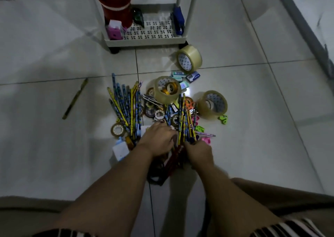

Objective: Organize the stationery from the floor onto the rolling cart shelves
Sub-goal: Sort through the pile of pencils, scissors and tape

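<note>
A heap of stationery (162, 113) lies on the tiled floor (54, 65), just short of the white rolling cart (146, 39), with most of the sorting apparently yet to be done. Both of a person's hands are down at the near edge of the heap: the left hand (158, 140) rests palm-down, fingers curled into a cluster of patterned pencils (182, 128), though whether it has hold of any cannot be told; the right hand (199, 151) looks closed around the lower ends of the same cluster, its fingers hidden from view. A second fan of pencils (124, 104) lies to the left, small tape rolls (117, 129) scattered around it. Three big rolls of clear packing tape (189, 58) sit on the floor, one nearest the cart's wheel, with small staple boxes (193, 76) between them. A lone pen (75, 99) lies well apart to the left. On the cart's bottom shelf stand a red cylindrical tin (115, 5), a pink box (113, 32), and a blue stapler (179, 20) against the right wall. By this evidence only a few items are shelved.
</note>
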